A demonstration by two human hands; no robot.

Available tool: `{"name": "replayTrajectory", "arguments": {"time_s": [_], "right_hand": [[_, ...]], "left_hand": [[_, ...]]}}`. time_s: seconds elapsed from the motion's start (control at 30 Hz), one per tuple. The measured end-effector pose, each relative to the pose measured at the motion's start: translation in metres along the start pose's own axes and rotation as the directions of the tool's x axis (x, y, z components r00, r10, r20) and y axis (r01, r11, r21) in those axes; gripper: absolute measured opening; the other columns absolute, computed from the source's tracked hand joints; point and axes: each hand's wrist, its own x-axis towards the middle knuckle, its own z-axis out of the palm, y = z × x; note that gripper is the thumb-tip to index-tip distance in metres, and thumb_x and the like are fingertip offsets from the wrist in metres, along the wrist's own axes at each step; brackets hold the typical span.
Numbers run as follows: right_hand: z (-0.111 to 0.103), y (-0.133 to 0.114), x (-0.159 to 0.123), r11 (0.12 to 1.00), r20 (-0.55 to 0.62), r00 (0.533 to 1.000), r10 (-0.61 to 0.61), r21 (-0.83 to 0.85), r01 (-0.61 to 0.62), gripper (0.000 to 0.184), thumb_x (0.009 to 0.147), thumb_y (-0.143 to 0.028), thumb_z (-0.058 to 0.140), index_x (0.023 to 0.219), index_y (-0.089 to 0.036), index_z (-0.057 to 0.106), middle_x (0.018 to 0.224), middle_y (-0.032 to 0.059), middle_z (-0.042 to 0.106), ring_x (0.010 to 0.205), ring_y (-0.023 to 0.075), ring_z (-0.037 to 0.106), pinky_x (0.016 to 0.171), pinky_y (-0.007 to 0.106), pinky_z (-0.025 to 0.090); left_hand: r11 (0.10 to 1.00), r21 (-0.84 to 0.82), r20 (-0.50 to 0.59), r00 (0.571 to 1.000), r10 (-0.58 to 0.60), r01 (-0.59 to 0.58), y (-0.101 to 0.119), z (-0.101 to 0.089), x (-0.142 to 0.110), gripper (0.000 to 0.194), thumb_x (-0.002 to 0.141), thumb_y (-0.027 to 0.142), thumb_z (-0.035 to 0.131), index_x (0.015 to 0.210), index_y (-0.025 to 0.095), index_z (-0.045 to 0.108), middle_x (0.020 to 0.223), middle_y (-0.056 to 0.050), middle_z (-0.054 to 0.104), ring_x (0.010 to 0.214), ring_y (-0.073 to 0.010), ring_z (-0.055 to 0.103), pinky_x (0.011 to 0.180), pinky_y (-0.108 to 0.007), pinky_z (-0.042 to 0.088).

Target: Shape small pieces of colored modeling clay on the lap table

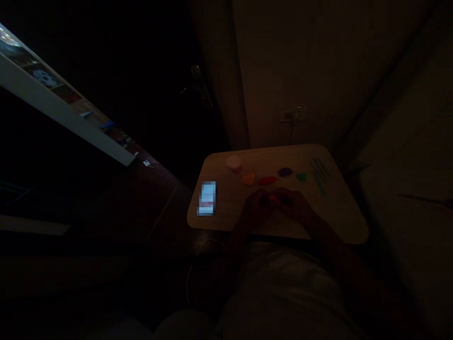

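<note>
– How do the two hands stand, in this weak light?
– The left hand [259,200] and the right hand [290,202] are together above the small table [339,215], and the fingertips of both are closed on a small reddish piece [273,198]. So this piece is exactly between them; its shape is too dark for me.
– And what is near to the hands?
– Just beyond them lies a red piece [268,181]. To its left is an orange piece [248,179]; to its right, a purple piece [285,172], then a green piece [301,177].
– Do you see some container?
– Farther left is a pale pink round thing [234,163]. If it is a tub or a solid lump, I cannot tell.
– And toward the edges?
– Thin greenish sticks [319,184] lie near the right side, and a bright screen [207,198] near the left edge. Between this screen and the left hand, the wood surface shows. The near edge passes under both forearms; the far edge is near the wall with a socket [300,113].
</note>
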Motion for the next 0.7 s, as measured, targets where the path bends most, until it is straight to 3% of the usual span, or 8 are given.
{"name": "replayTrajectory", "arguments": {"time_s": [0.1, 0.23, 0.43, 0.7], "right_hand": [[0.000, 0.001, 0.000, 1.000, -0.004, 1.000, 0.000, -0.015, 0.000, 0.028, 0.091, -0.047, 0.063, 0.095, -0.020, 0.071, 0.087, 0.0055, 0.075, 0.075, 0.0204, 0.068, 0.067, 0.030, 0.053], [-0.001, 0.002, 0.001, 0.999, 0.017, 0.999, -0.031, 0.012, 0.031, 0.027, 0.094, -0.045, 0.060, 0.101, -0.021, 0.071, 0.097, 0.0057, 0.076, 0.083, 0.0214, 0.070, 0.074, 0.030, 0.053], [-0.003, 0.004, 0.002, 0.997, 0.078, 0.997, -0.022, -0.066, 0.027, 0.039, 0.097, -0.051, 0.052, 0.082, -0.019, 0.070, 0.079, 0.0050, 0.073, 0.071, 0.0194, 0.064, 0.067, 0.029, 0.048], [-0.006, 0.002, 0.000, 0.995, 0.022, 0.998, -0.056, -0.083, 0.057, 0.036, 0.094, -0.048, 0.056, 0.081, -0.019, 0.072, 0.076, 0.0052, 0.073, 0.068, 0.0202, 0.064, 0.065, 0.030, 0.048]], "left_hand": [[0.999, 0.026, 0.020, 0.999, 0.030, -0.031, 0.001, -0.001, 0.000, 0.029, 0.089, 0.045, 0.068, 0.085, 0.017, 0.060, 0.078, 0.000, 0.061, 0.070, -0.0138, 0.052, 0.066, -0.026, 0.041], [0.999, -0.040, 0.035, 0.999, 0.033, -0.032, 0.006, -0.003, -0.002, 0.029, 0.090, 0.045, 0.067, 0.087, 0.017, 0.060, 0.080, -0.001, 0.063, 0.072, -0.0138, 0.053, 0.067, -0.026, 0.043], [0.984, -0.178, 0.050, 0.999, 0.013, -0.004, 0.009, -0.005, -0.003, 0.036, 0.090, 0.052, 0.066, 0.089, 0.017, 0.060, 0.083, -0.002, 0.063, 0.075, -0.0140, 0.056, 0.069, -0.026, 0.046], [0.980, -0.194, 0.038, 0.999, 0.038, -0.030, 0.006, -0.004, -0.002, 0.030, 0.089, 0.045, 0.069, 0.093, 0.017, 0.060, 0.085, -0.003, 0.062, 0.078, -0.0157, 0.057, 0.073, -0.028, 0.048]]}}
